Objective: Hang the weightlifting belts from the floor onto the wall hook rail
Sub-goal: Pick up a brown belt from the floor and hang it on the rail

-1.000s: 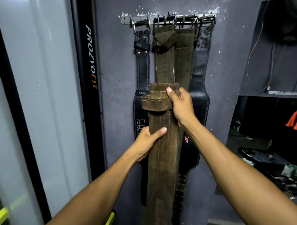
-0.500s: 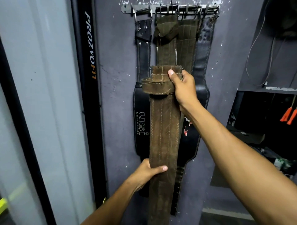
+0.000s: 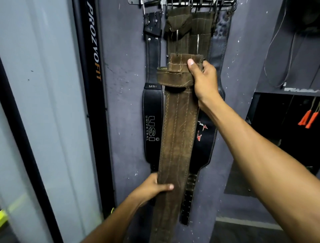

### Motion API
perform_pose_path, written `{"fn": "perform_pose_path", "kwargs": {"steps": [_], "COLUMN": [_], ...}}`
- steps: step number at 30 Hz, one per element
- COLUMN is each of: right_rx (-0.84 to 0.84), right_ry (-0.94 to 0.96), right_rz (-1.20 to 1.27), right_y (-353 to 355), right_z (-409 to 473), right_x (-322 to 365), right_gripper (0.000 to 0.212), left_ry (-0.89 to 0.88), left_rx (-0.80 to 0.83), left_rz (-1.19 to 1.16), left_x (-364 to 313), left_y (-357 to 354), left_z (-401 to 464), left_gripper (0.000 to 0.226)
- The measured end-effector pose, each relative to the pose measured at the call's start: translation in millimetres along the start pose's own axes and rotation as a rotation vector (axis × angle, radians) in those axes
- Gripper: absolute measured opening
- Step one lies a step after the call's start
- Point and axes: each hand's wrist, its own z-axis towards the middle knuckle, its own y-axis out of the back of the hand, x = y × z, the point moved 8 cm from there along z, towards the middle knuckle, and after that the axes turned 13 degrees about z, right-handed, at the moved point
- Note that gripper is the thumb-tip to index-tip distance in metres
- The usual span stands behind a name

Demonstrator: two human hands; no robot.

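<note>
brown belt — top in right hand grip, lower edge in left hand grip

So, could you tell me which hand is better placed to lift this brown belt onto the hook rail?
Right. The right hand already grips the brown belt at its top end, just below the hook rail. The left hand holds it far lower and likely only steadies it.
</note>
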Motion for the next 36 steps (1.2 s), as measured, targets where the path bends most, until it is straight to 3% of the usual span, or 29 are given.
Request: {"fn": "perform_pose_path", "kwargs": {"steps": [5, 7, 9, 12, 15, 17, 19, 21, 23, 25, 28, 32, 34, 36], "right_rx": [0.059, 0.093, 0.126, 0.106, 0.083, 0.180, 0.351, 0.460, 0.371, 0.247, 0.244, 0.373, 0.404, 0.275], "right_ry": [-0.075, -0.098, -0.129, -0.180, -0.248, -0.265, -0.351, -0.465, -0.511, -0.473, -0.476, -0.712, -0.777, -0.825], "right_rz": [-0.055, -0.116, -0.203, -0.320, -0.132, 0.047, 0.045, -0.032, 0.000, 0.025, 0.096, 0.108, 0.006, 0.026], "right_y": [2, 2, -1, 0, 8, 15, 22, 28, 34, 42, 42, 52, 59, 66], "right_z": [-18, -31, -44, -56, -67, -80, -106, -136, -151, -153, -160, -219, -258, -282], "right_x": [-28, -39, -49, -58, -63, -72, -96, -119, -132, -133, -132, -178, -210, -232], "right_gripper": [0.043, 0.047, 0.046, 0.044, 0.059, 0.068, 0.071, 0.056, 0.024, 0.009, 0.013, 0.039, 0.034, 0.020], "left_ry": [-0.282, -0.386, -0.372, -0.318, -0.329, -0.333, -0.352, -0.382, -0.417, -0.434, -0.428, -0.479, -0.510, -0.529], "left_rx": [-0.108, -0.227, -0.320, -0.473, -0.513, -0.522, -0.518, -0.492, -0.476, -0.484, -0.506, -0.529, -0.544, -0.542], "left_rz": [-0.360, -0.437, -0.486, -0.464, -0.479, -0.530, -0.575, -0.573, -0.539, -0.510, -0.503, -0.431, -0.419, -0.420], "left_x": [-150, -205, -238, -246, -238, -238, -243, -253, -264, -272, -275, -295, -309, -317], "left_y": [49, 73, 89, 102, 102, 104, 109, 109, 108, 107, 109, 116, 124, 130], "left_z": [16, 17, 19, 26, 33, 36, 38, 39, 42, 44, 46, 41, 40, 40], "left_gripper": [0.077, 0.064, 0.048, 0.023, 0.020, 0.020, 0.020, 0.017, 0.016, 0.018, 0.019, 0.017, 0.018, 0.017]}}
